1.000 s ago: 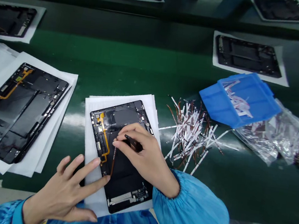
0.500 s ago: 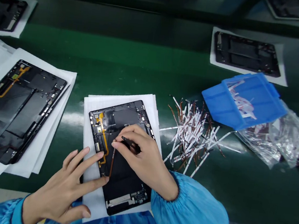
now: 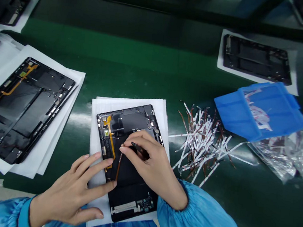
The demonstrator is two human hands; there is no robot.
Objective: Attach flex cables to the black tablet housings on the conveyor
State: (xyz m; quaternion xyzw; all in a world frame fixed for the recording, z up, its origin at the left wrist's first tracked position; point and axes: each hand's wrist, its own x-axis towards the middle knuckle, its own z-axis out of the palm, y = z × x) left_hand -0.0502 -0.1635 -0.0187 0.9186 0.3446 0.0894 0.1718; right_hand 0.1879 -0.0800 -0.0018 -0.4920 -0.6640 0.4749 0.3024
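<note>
A black tablet rear housing (image 3: pixel 130 195) lies on a stack of white paper (image 3: pixel 130 107), with an orange flex cable (image 3: pixel 111 140) along its left side. A thin brown strip (image 3: pixel 118 166) stands out on the black panel. My right hand (image 3: pixel 148 161) pinches black tweezers (image 3: pixel 139 150) over the housing, with its fingertips near the strip's top end. The tweezer tips are hidden by my fingers. My left hand (image 3: pixel 74 188) rests on the housing's lower left edge, fingers spread, its thumb tip beside the strip's lower end.
A second housing (image 3: pixel 22 108) lies on paper at the left. Another (image 3: pixel 257 60) sits farther back on the green bench (image 3: pixel 147 57). To the right are a pile of white-and-brown strips (image 3: pixel 200 145), a blue plastic tray (image 3: pixel 261 110) and a transparent bag (image 3: pixel 287 152).
The whole scene has shifted slightly right in view as my head moved. Both hands stay in nearly the same place on the housing, and the tweezers remain in my right hand.
</note>
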